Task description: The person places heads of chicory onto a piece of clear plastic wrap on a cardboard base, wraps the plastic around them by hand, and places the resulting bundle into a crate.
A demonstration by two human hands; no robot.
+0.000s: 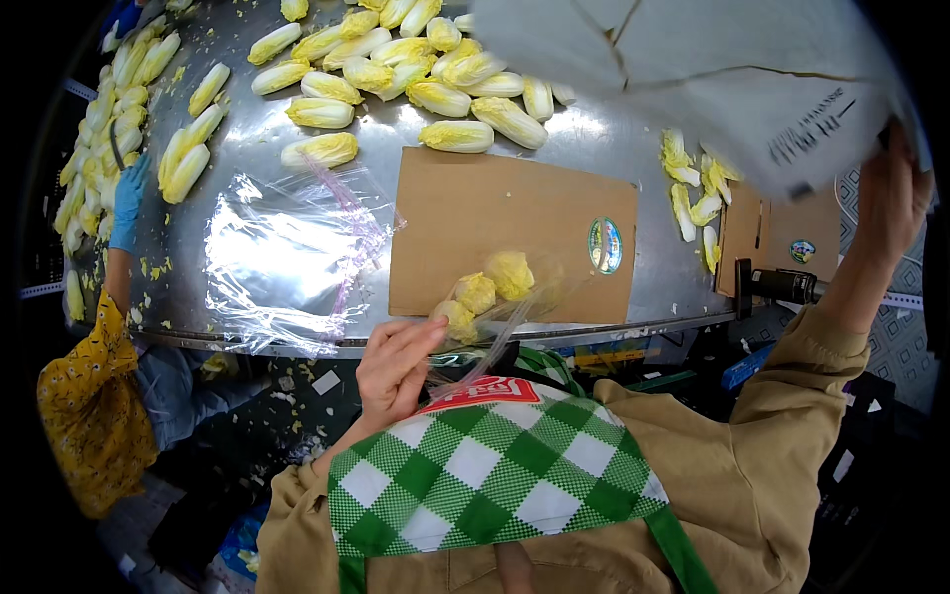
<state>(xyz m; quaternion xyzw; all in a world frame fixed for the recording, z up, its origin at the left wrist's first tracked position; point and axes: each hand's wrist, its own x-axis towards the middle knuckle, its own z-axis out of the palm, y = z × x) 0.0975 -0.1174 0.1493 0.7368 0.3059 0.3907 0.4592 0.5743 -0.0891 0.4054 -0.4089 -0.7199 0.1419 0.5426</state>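
Note:
My left hand [397,371] pinches the edge of a clear zip plastic bag [505,338] over the front of the table. Three pale yellow napa cabbage heads [475,293] show through the bag, tips up, above a flat cardboard sheet [505,223]. My right hand [894,193] is raised at the far right, its fingers at the lower corner of a pale grey panel [712,82] with printed writing and brown cracks. Whether those fingers grip the panel is hidden. Left of the cardboard lies a stack of clear zip bags [289,252].
Many trimmed napa cabbages [401,67] cover the back of the steel table [185,275]. Loose leaves [694,189] lie at right, near another cardboard piece [787,230] and a black cylindrical device [779,284]. At left, a co-worker's blue-gloved hand [130,200] holds a knife [115,145].

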